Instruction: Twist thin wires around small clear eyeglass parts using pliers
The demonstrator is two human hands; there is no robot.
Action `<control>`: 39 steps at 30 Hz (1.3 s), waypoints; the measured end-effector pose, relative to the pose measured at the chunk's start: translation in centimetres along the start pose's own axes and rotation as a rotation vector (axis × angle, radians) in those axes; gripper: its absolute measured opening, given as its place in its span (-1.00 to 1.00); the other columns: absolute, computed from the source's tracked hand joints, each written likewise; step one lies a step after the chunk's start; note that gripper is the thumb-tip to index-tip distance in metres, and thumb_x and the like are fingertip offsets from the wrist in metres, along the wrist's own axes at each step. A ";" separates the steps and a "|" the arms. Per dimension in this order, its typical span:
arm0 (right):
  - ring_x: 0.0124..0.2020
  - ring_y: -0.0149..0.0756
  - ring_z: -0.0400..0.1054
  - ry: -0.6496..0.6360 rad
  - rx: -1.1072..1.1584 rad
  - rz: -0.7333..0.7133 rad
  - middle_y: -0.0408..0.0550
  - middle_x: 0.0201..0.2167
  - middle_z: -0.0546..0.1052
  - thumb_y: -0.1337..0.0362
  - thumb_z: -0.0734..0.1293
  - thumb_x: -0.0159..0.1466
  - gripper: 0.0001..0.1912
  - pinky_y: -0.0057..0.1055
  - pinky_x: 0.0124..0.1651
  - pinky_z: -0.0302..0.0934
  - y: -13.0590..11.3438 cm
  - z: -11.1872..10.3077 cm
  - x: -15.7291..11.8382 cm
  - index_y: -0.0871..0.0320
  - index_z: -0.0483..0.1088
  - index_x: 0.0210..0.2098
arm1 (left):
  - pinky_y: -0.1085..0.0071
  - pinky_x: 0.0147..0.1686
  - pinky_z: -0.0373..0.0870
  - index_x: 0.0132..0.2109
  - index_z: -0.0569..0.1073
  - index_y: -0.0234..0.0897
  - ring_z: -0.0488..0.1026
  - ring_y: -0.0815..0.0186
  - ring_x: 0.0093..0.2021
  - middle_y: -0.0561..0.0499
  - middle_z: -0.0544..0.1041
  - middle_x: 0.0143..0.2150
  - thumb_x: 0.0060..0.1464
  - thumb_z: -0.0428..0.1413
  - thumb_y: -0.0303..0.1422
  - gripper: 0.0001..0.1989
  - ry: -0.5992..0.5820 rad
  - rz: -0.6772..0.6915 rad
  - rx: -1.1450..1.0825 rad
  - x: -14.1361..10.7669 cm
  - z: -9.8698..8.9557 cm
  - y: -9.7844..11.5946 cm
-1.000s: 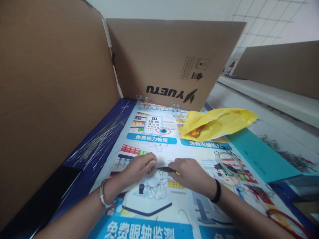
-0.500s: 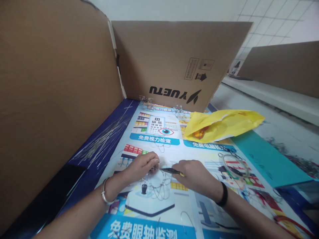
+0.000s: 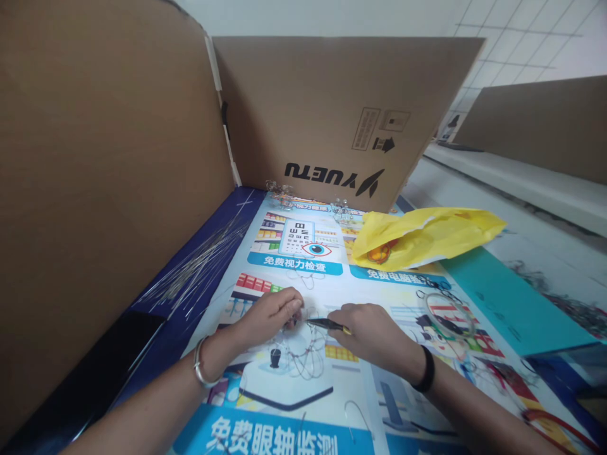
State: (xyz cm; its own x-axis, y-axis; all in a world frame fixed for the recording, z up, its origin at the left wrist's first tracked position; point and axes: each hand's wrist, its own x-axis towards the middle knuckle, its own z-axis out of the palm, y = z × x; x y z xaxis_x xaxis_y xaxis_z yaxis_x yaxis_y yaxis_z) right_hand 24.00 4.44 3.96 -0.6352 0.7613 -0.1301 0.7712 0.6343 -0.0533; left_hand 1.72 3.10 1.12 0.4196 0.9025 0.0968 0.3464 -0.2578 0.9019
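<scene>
The left hand (image 3: 271, 317) pinches looped wire (image 3: 306, 365) in its fingers, probably to steady it for the pliers (image 3: 326, 324) clenched in the right hand (image 3: 374, 328).

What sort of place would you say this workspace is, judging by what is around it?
Probably a small handcraft workbench for wirework: straight silvery metal wires lie on a dark blue surface, bent thin wire loops sit by the hands, and slim dark-nosed pliers are in the right hand.

Wires (image 3: 194, 268) lie left of the poster (image 3: 308, 297); the bag (image 3: 427, 237) lies on its far right, before the cardboard panel (image 3: 341, 114).
</scene>
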 end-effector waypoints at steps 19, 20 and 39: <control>-0.34 -0.32 0.36 0.003 -0.037 0.004 -0.09 -0.38 0.48 0.15 0.17 0.24 -0.77 -0.46 -0.38 0.00 -0.4 -0.4 -0.1 0.06 0.42 -0.29 | 0.48 -0.38 0.18 -0.40 0.36 -0.28 0.29 0.40 -0.41 0.08 0.37 -0.45 0.18 -0.09 -0.34 -0.77 0.041 0.116 0.243 0.2 0.1 0.1; -0.33 -0.32 0.36 0.004 -0.035 0.004 -0.09 -0.38 0.48 0.15 0.17 0.24 -0.77 -0.47 -0.38 0.00 -0.4 -0.5 -0.1 0.07 0.42 -0.28 | 0.48 -0.38 0.18 -0.39 0.36 -0.28 0.29 0.40 -0.41 0.08 0.37 -0.45 0.18 -0.09 -0.34 -0.77 0.041 0.117 0.241 0.2 0.1 0.1; -0.38 -0.34 0.34 0.061 -0.066 0.013 -0.08 -0.40 0.48 0.19 0.19 0.22 -0.81 -0.46 -0.40 -0.03 0.1 -1.0 -0.3 0.13 0.37 -0.36 | 0.50 -0.40 0.17 -0.40 0.32 -0.27 0.28 0.42 -0.42 0.10 0.35 -0.46 0.20 -0.12 -0.33 -0.76 0.035 0.100 0.257 0.2 0.2 -0.1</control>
State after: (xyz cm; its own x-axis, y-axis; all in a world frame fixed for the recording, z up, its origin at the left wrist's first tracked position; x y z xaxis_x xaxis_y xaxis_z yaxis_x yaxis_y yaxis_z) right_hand 24.19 4.44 4.94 -0.6281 0.7750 -0.0699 0.7762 0.6303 0.0133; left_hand 1.93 3.24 0.94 0.4352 0.8782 0.1985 0.5079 -0.4215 0.7513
